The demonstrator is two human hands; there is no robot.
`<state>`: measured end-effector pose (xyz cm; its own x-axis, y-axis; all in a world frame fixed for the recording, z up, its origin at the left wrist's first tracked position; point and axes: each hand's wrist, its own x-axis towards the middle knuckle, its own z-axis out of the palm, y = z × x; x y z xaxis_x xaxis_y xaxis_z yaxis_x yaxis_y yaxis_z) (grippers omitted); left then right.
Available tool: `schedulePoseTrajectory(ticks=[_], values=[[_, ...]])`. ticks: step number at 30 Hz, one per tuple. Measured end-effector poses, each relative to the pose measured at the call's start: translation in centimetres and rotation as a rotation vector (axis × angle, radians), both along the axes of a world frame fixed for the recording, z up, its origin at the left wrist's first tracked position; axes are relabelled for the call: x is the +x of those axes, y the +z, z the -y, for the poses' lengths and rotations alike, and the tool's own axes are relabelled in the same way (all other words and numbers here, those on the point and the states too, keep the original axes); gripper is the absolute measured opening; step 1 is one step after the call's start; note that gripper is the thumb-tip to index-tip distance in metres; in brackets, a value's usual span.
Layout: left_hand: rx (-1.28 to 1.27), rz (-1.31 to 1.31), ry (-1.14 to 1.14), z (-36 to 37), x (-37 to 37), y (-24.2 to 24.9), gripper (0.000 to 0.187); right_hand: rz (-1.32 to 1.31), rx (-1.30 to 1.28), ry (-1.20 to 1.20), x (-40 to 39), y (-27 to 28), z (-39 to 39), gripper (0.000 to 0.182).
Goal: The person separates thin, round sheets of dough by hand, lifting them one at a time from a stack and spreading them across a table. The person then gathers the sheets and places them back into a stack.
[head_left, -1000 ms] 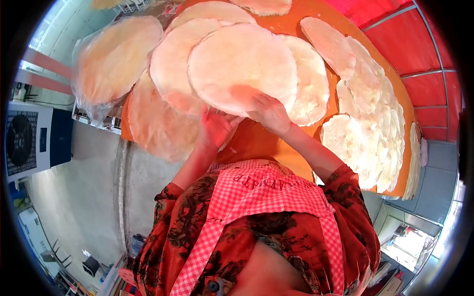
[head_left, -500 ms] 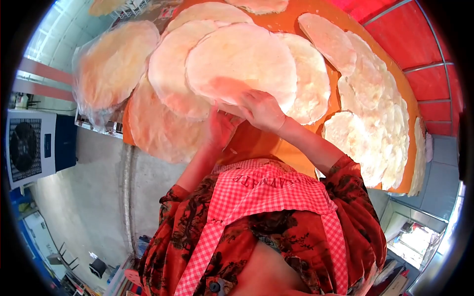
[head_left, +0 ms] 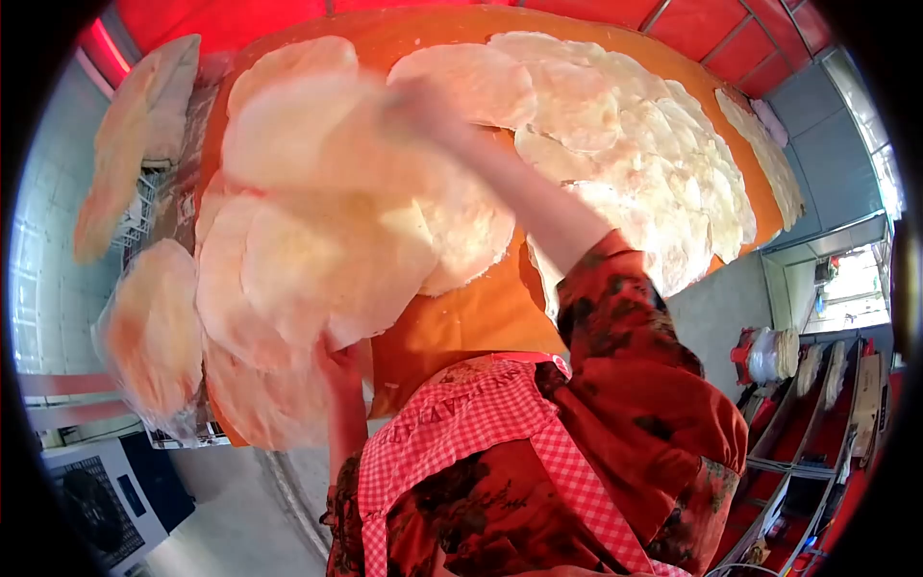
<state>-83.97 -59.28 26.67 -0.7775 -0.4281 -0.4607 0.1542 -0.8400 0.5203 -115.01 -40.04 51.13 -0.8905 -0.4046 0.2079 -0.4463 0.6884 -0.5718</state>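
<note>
Large, thin, round flatbreads overlap on an orange-topped table. My left hand (head_left: 338, 358) grips the near edge of a pale flatbread (head_left: 336, 255); its fingertips are partly hidden at that edge. Farther off, my right hand (head_left: 418, 111) is smeared by motion, with the arm stretched forward. It is beside the right edge of another flatbread (head_left: 298, 130), which is blurred too. Whether the fingers of that hand hold the edge cannot be made out. More flatbreads lie underneath and around both.
A thick spread of overlapping flatbreads (head_left: 654, 144) covers the table's right side. The orange tabletop (head_left: 461, 327) shows near my apron. On the left are a plastic-wrapped flatbread stack (head_left: 154, 332) and flatbreads on a rack (head_left: 144, 135). A fan unit (head_left: 96, 500) stands below left, shelving (head_left: 808, 452) at right.
My hands were close together at a flatbread's near edge. The right hand has swung forward and away, and a flatbread near it now blurs. The view has turned to the right.
</note>
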Motion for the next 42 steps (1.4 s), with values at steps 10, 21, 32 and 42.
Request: schedulePoseTrajectory(ticks=[10,21,32,42], values=[[-0.117,0.139,-0.02,-0.6,1.5,3.3,0.032,0.16,-0.276,-0.73,-3.8,-14.4,-34.9,0.036],[-0.277,0.109,-0.107,-2.5,-0.2,10.9,0.019,-0.143,-0.201,0.099,7.9,-9.4,-7.3,0.019],[-0.235,0.313,-0.02,-3.8,2.0,6.5,0.017,-0.341,0.769,-0.296,-18.1,-14.7,1.8,0.028],[-0.119,0.363,0.018,-3.8,1.2,6.0,0.02,-0.099,-0.203,0.169,-30.7,-10.8,2.8,0.046]])
